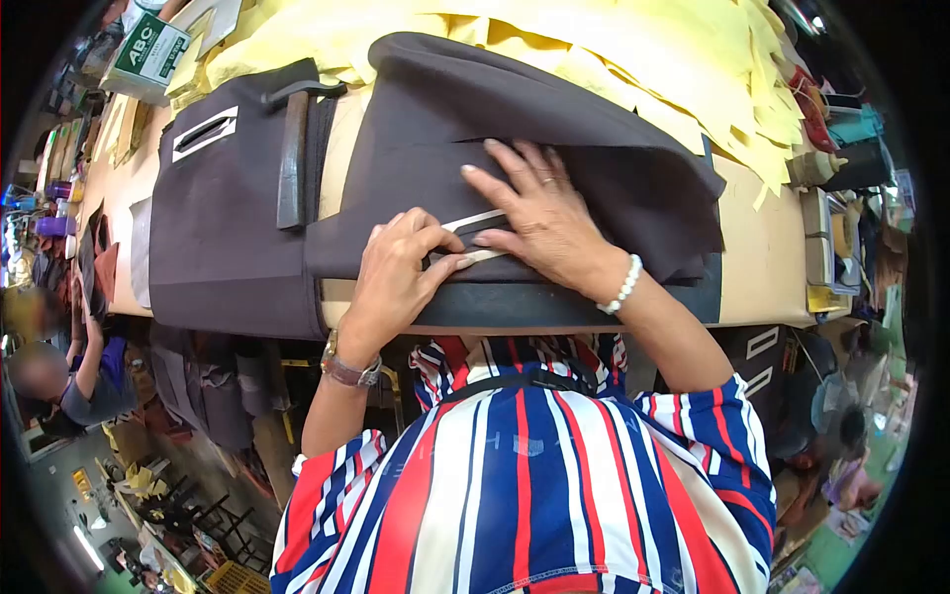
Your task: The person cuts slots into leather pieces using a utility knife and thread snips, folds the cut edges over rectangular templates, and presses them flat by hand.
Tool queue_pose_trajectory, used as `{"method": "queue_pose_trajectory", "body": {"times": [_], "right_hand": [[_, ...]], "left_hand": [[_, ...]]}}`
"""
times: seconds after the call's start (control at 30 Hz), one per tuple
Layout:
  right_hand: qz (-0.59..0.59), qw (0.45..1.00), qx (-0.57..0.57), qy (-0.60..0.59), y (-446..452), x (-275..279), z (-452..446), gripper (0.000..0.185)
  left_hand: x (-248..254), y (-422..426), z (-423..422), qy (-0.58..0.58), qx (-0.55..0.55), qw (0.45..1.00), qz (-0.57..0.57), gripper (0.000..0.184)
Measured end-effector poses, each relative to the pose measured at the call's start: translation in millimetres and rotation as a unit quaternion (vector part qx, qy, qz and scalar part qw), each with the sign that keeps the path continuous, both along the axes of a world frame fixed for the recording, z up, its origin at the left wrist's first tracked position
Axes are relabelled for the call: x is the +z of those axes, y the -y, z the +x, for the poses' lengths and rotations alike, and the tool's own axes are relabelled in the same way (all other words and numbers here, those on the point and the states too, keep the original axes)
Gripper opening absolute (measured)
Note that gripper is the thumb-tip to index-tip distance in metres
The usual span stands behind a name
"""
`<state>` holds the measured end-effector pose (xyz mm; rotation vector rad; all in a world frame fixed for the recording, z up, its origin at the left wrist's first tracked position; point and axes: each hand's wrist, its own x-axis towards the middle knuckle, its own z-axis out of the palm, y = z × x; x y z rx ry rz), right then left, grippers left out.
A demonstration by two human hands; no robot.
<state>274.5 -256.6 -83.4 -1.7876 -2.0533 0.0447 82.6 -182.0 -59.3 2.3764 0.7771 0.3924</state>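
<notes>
A dark grey-brown fabric piece [426, 129] lies folded over on the table in front of me. My left hand [401, 265] pinches at the left end of a white-edged slot [477, 220] in the fabric; what sits between its fingertips is too small to make out. My right hand [539, 213] rests with spread fingers on the fabric, its thumb at the slot's right part. Left of it, a second dark fabric stack [223, 218] bears another white-edged slot [205, 134]. A hammer [293, 158] lies on that stack's right side.
Yellow sheets [653, 49] cover the table's far side. A green and white box [148, 54] stands at the back left. Small containers [816, 168] and boxes are at the right edge. Another person [84, 381] is at the far left.
</notes>
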Motion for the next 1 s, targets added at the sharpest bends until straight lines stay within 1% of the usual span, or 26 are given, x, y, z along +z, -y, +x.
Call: {"method": "queue_pose_trajectory", "body": {"times": [0.07, 0.1, 0.13, 0.17, 0.27, 0.4, 0.53, 0.63, 0.67, 0.77, 0.8, 0.83, 0.9, 0.93, 0.97, 1.0], "right_hand": [[-0.08, 0.993, -0.035, -0.084, 11, 7, 15, 0.066], [-0.367, 0.899, -0.119, -0.205, 8, 43, 20, 0.063], [-0.242, 0.951, -0.096, -0.168, 17, 25, 27, 0.062], [-0.111, 0.983, -0.072, -0.128, 25, 7, 33, 0.061], [-0.151, 0.986, -0.071, -0.027, 15, 24, 19, 0.061], [-0.026, 0.999, 0.029, -0.018, -5, 1, -9, 0.057], [-0.033, 0.995, 0.076, -0.06, -15, -4, -24, 0.059], [-0.069, 0.987, 0.063, -0.13, -14, 0, -25, 0.063], [-0.017, 0.966, 0.085, -0.243, -16, -19, -29, 0.067], [-0.2, 0.946, 0.106, -0.231, -12, 22, -14, 0.071], [-0.111, 0.964, 0.152, -0.189, -15, 28, -8, 0.069], [-0.127, 0.941, 0.114, -0.291, -20, 24, -1, 0.068], [-0.152, 0.863, 0.04, -0.481, -38, 13, 16, 0.067], [-0.135, 0.803, -0.019, -0.581, -45, 23, 27, 0.065], [-0.116, 0.729, -0.078, -0.67, -50, 34, 38, 0.064], [-0.082, 0.732, -0.112, -0.667, -54, 36, 44, 0.065]], "left_hand": [[0, 0, -11, 0.013, 0.016, 1.0, -0.008, 0.013], [-1, 0, -13, 0.021, 0.017, 1.0, -0.005, 0.013], [-2, 0, -15, 0.028, 0.017, 0.999, -0.003, 0.013], [-2, 0, -17, 0.034, 0.018, 0.999, 0.0, 0.013], [-3, -1, -18, 0.038, 0.016, 0.999, 0.0, 0.014], [-10, 0, -20, 0.07, 0.024, 0.996, 0.041, 0.017], [-17, 0, -22, 0.091, 0.028, 0.993, 0.064, 0.019], [-20, 0, -24, 0.092, 0.023, 0.994, 0.057, 0.023], [-19, 0, -24, 0.091, 0.023, 0.994, 0.053, 0.025], [-5, -4, -29, 0.081, 0.01, 0.997, 0.002, 0.036], [-5, -9, -34, 0.087, 0.023, 0.996, 0.011, 0.044], [-5, -16, -41, 0.046, 0.033, 0.996, 0.071, 0.049], [-7, -25, -50, 0.045, 0.094, 0.991, 0.081, 0.054], [-11, -30, -54, 0.047, 0.119, 0.99, 0.059, 0.056], [-13, -32, -57, 0.04, 0.133, 0.99, 0.035, 0.056], [-13, -32, -59, 0.034, 0.145, 0.989, 0.011, 0.056]]}}
